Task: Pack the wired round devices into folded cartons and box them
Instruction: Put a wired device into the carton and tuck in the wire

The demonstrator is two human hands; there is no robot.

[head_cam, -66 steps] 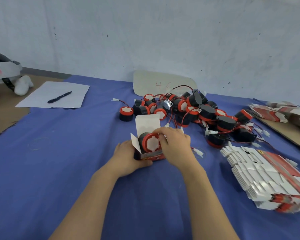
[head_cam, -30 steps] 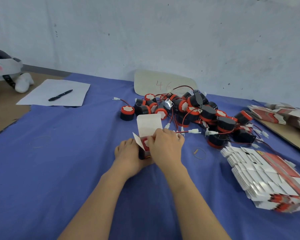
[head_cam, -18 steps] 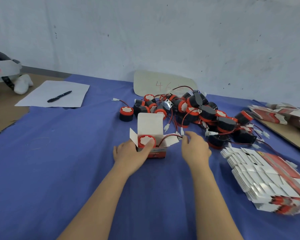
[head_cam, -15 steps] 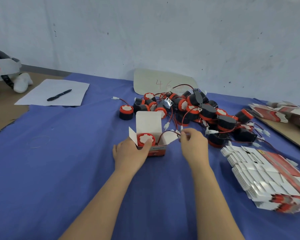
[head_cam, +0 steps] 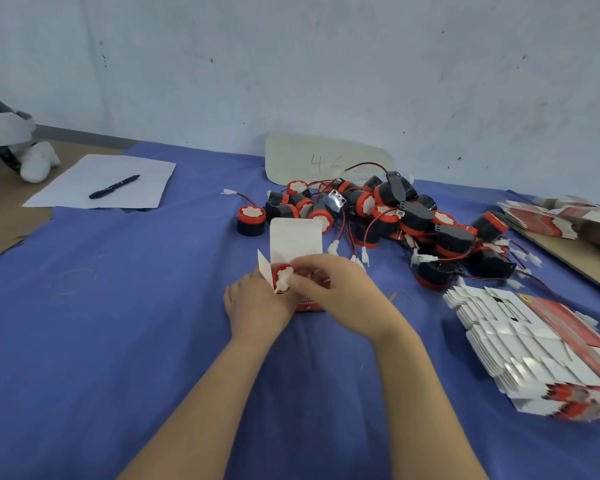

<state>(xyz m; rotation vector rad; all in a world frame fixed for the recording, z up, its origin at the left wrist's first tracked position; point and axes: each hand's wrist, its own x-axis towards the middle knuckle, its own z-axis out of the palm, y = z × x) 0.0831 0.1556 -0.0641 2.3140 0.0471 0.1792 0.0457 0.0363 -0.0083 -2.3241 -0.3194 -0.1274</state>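
A small white and red carton (head_cam: 294, 239) stands on the blue cloth with its lid flap up. A round black and red device (head_cam: 282, 278) sits in its open mouth. My left hand (head_cam: 255, 304) grips the carton from the left side. My right hand (head_cam: 340, 292) lies over the right of the opening, fingers pinched on the device's red wire at the mouth. Behind, a pile of wired round devices (head_cam: 388, 220) is heaped with tangled leads and white plugs. A stack of flat cartons (head_cam: 534, 348) lies at the right.
One device (head_cam: 251, 220) stands apart left of the pile. A sheet of paper (head_cam: 108, 183) with a black pen (head_cam: 114, 186) lies at the far left. More flat cartons (head_cam: 565, 216) rest on cardboard at the far right. A card marked 46 (head_cam: 323, 161) leans on the wall.
My right hand had drawn the wire out to the right; it has now come back over the carton's mouth, bringing the wire in. The left hand keeps its hold.
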